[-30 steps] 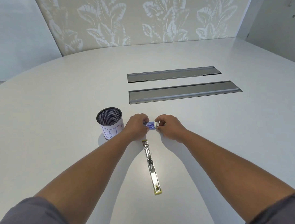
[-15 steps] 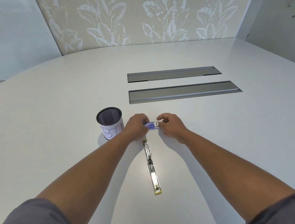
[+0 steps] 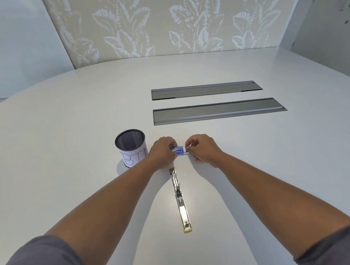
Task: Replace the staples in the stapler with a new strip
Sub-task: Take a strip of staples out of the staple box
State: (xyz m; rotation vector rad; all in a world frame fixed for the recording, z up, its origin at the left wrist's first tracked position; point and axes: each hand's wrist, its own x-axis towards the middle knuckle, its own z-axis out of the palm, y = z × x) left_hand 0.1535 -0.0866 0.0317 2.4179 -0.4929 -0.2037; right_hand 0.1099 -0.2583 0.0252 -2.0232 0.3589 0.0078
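The left hand (image 3: 162, 151) covers one end of the small staple box (image 3: 180, 151), its print too small to read; contents hidden

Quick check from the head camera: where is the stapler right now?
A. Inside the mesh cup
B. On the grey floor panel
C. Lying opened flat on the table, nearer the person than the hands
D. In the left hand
C: the stapler lies unfolded on the table, untouched, while the left hand and right hand both hold the small staple box beyond it.
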